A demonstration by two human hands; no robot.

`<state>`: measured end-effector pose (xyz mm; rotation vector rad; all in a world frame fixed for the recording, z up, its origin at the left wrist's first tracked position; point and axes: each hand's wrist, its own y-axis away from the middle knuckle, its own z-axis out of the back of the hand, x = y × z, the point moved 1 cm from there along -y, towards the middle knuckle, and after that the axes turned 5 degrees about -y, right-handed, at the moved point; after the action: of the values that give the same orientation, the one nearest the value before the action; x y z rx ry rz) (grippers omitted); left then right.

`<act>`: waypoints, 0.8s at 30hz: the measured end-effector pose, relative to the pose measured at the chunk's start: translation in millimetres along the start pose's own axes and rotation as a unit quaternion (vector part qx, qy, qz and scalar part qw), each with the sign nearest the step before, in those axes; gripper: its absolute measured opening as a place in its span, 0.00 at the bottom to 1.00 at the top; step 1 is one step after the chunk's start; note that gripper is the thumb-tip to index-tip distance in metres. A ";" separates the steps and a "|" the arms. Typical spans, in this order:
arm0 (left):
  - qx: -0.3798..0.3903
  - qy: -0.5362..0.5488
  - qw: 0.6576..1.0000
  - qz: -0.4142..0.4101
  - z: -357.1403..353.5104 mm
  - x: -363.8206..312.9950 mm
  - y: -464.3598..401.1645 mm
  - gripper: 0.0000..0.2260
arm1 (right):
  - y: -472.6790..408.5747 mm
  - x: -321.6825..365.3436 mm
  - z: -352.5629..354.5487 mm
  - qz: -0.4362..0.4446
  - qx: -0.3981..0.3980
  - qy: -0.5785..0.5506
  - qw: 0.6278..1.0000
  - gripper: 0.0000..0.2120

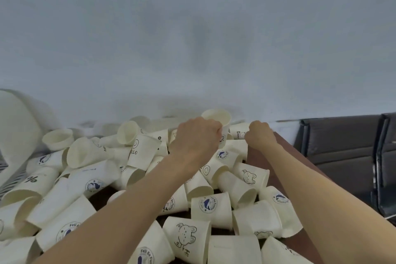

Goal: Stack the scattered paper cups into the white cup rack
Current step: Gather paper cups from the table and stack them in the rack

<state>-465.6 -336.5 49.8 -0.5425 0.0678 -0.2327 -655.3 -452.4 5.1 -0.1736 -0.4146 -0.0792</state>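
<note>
My left hand [198, 135] is curled around an upright paper cup [218, 121] at the far edge of the heap, fingers wrapped on its wall just under the open rim, so the mouth shows above my knuckles. My right hand [260, 135] is close beside it, fingers folded in against a cup lying on its side with lettering on it [239, 132]; I cannot tell whether I am pinching that cup's rim or only touching it, since my knuckles hide the fingertips. These cups look thin and very light, stiff only at the rolled rim and the base, so I judge a hard squeeze at mid-wall would dent them; the safer hold is a gentle one near the rim or around the base, and nesting them will need the mouths lined up. Around my forearms the brown table [263, 157] is buried in scattered cups [211, 210], tipped, lying sideways and overlapping, printed with whales, bears, smileys and a percent sign. I count roughly thirty in view, though the pile hides more and an exact count is not possible. At the far left a large white curved shape [15, 126] rises beside the heap; it may be the cup rack, but I cannot be sure. Two dark chairs [342, 146] stand past the table's right edge, against the pale wall [192, 38].
</note>
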 end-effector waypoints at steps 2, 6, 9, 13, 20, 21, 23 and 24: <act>0.001 -0.012 1.000 -0.013 -4.5 -0.5 -5.2 0.13 | -17.4 -3.8 -6.4 -0.024 -0.009 -0.011 1.000 0.11; 0.010 -0.036 0.999 -0.036 -10.9 -0.5 -10.5 0.08 | -47.8 -3.1 -20.4 -0.064 -0.019 -0.056 0.996 0.06; 0.004 -0.034 0.999 -0.041 -12.4 1.4 -12.3 0.08 | -70.7 -4.5 -29.7 -0.102 0.004 -0.086 0.991 0.06; -0.001 -0.032 0.998 -0.045 -17.3 7.2 -14.3 0.08 | -95.4 -13.4 -39.5 -0.156 0.039 -0.170 0.972 0.09; 0.012 -0.027 0.999 -0.039 -26.0 16.9 -15.5 0.09 | -99.0 -15.8 -43.6 -0.164 0.030 -0.168 0.972 0.07; 0.013 -0.028 0.999 -0.038 -26.6 17.4 -14.8 0.09 | -95.9 -13.2 -42.0 -0.158 0.012 -0.150 0.976 0.04; 0.017 -0.027 0.999 -0.032 -26.9 19.3 -13.3 0.09 | -89.7 -6.2 -39.5 -0.125 -0.026 -0.136 0.983 0.05; 0.021 -0.022 0.999 -0.024 -26.6 20.4 -12.3 0.09 | -85.6 -1.6 -37.6 -0.103 -0.042 -0.131 0.985 0.08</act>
<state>-451.6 -365.0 33.5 -0.5082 0.0061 -0.2688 -651.6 -543.3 -16.4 -0.2249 -0.6915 -0.2803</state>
